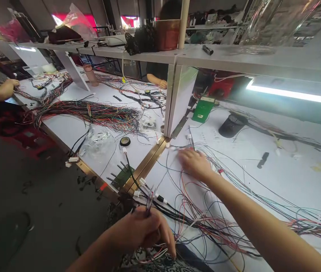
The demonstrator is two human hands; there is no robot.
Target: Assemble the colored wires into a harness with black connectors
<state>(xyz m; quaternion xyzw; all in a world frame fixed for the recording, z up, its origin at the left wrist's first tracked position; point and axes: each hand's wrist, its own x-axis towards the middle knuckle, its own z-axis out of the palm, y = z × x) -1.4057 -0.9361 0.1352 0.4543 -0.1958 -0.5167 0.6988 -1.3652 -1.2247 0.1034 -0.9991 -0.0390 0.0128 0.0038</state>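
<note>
While fisted around a wire bundle, left hand low; right hand outstretched, seemingly flat on wires.

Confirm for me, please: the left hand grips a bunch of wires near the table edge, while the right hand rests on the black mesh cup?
Not quite. In the head view the right hand lies on loose wires on the white table, apart from the black mesh cup. The left hand does grip a wire bunch.

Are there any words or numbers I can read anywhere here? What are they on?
None can be read.
White sheet on the table, beyond the right hand: faint print, too small and blurred.
Green box: no readable label.
Tape roll: no text visible.
The left hand holds a wire bundle with no visible markings.
</note>
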